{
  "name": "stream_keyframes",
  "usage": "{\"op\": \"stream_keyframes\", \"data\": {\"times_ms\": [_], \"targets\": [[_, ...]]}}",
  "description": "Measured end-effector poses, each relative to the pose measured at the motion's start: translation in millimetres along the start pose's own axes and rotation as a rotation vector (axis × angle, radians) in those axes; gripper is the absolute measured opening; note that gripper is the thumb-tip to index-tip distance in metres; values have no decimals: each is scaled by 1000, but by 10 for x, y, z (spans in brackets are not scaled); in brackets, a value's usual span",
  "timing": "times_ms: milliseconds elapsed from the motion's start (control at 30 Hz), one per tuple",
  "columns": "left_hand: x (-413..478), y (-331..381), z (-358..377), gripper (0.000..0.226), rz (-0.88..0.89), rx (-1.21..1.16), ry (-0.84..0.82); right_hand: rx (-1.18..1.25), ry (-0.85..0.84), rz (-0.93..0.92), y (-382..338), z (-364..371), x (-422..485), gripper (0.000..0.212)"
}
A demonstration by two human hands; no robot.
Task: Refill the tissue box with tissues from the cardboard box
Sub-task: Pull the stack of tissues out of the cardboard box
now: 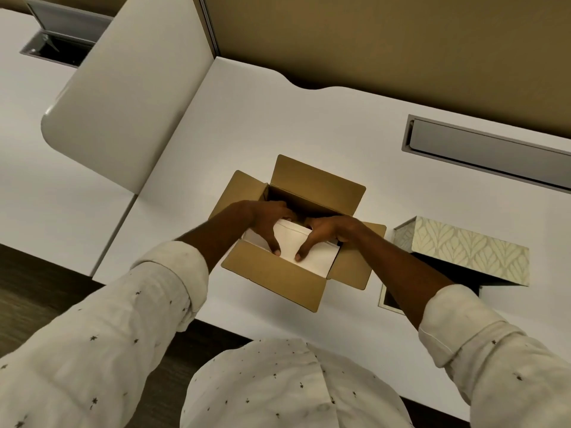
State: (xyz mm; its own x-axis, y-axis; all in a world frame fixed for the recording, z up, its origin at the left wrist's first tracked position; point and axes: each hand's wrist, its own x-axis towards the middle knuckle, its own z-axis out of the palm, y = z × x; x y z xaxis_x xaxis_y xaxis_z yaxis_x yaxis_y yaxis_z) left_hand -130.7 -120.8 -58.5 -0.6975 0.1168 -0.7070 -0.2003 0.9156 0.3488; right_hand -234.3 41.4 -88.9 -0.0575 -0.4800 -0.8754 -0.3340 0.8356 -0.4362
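A brown cardboard box (278, 279) stands open on the white desk, its four flaps spread outward. Inside lies a stack of white tissues (292, 239). My left hand (268, 220) and my right hand (324, 234) are both inside the box, fingers curled around a folded bunch of tissues, thumbs pressing on its near side. To the right stands the patterned tissue box (463, 248), pale green with a leaf print, tipped so its dark open side faces me. My right forearm crosses in front of its lower left corner.
The white desk (247, 118) runs back to a tan partition wall. A grey cable hatch (491, 152) is set into the desk at the back right. A pale divider panel (129, 88) rises at the left. The desk's front edge is close to my body.
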Motion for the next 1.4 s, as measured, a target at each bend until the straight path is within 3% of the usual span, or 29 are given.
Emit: {"op": "stream_keyframes", "data": {"times_ms": [200,467,600,867,1133,1400], "targets": [[-239,-171,122,112,109,-232,271,-110,208,-184,-5,96,-84,96],[-463,-416,149,123,195,-219,385,-403,802,-384,-37,397,-269,83],[-572,-509,122,124,256,-182,559,-567,1092,-361,-48,545,-334,77],[-729,-655,144,116,223,-120,579,-641,1125,-369,45,612,-440,79],[-825,-635,293,86,313,-200,672,-612,1150,-395,117,613,-465,73],[-937,-646,412,112,284,-236,707,-553,1177,-443,-59,543,-509,77]]}}
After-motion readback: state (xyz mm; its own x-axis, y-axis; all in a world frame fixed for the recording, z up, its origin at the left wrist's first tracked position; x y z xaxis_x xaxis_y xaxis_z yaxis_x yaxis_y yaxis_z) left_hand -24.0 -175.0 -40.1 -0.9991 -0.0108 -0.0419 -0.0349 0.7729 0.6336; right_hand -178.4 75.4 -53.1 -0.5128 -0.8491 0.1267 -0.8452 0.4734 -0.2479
